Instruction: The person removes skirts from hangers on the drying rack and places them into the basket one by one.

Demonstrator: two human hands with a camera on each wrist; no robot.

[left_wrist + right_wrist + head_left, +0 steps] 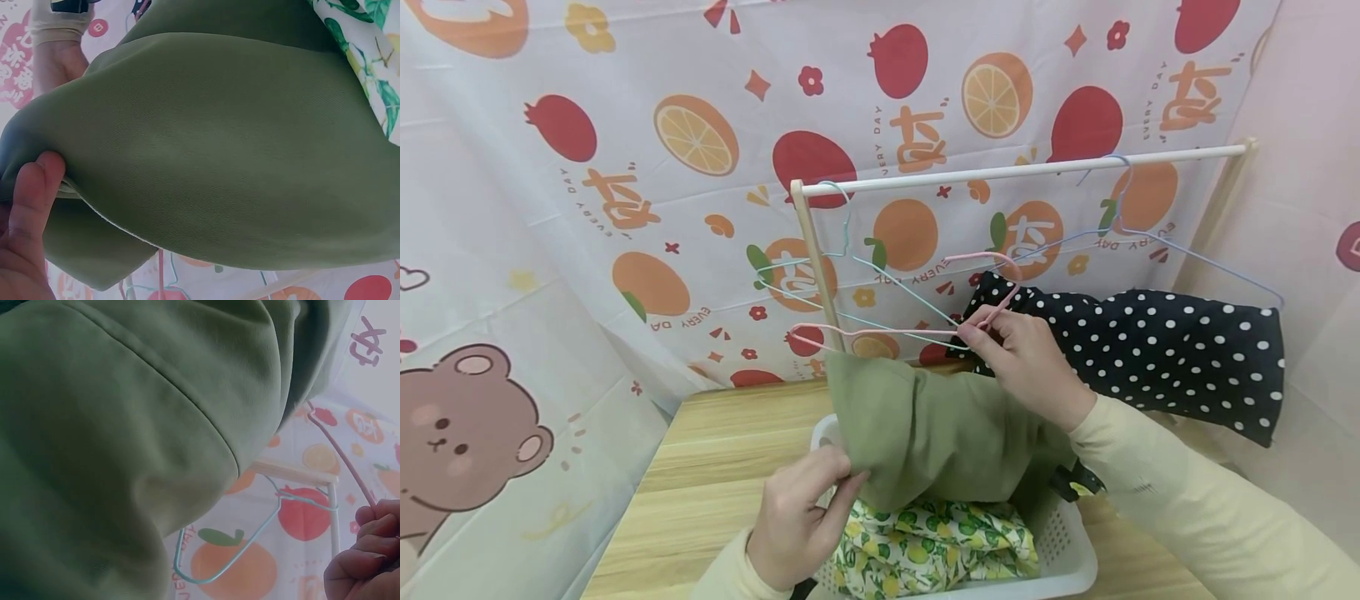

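A pink clothes hanger is pinched near the base of its hook by my right hand, above the laundry basket. My left hand pinches the edge of an olive-green garment, which drapes below the hanger and over the basket. The hanger's left end lies at the garment's upper left edge; whether it is inside the cloth is unclear. In the left wrist view the green cloth fills most of the frame, with the left fingers at its edge. The right wrist view shows the right fingers round the pink wire.
The white basket also holds a lemon-print cloth. Behind it stands a rack with a white rail, bearing a bare teal hanger and a blue hanger with a black polka-dot garment. The table is wooden.
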